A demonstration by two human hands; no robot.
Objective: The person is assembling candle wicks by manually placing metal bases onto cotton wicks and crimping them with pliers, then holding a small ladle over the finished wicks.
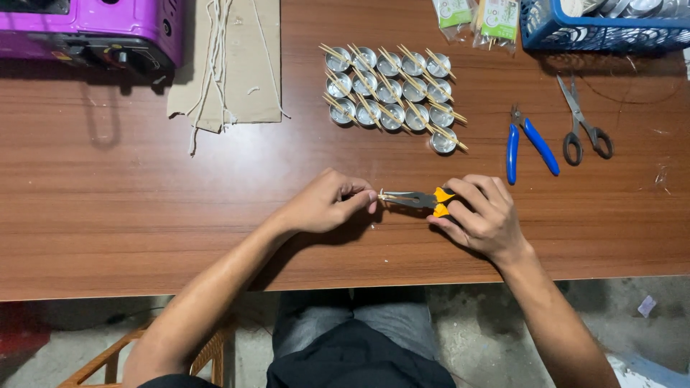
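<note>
Two thin wooden sticks (387, 195) are pinched by the left hand (327, 203) above the table (144, 201); the right hand (483, 215) squeezes orange-handled pliers (420, 200) shut on them. Sixteen metal cups (392, 90) lie behind.

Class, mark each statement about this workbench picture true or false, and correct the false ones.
1. The right hand grips orange-handled long-nose pliers. True.
2. The left hand rests on the grey metal scissors. False: it pinches thin wooden sticks at the plier tips.
3. The small round metal cups stand in rows with sticks across them. True.
4. The blue-handled pliers lie inside the blue plastic basket. False: they lie on the brown wooden table.
</note>
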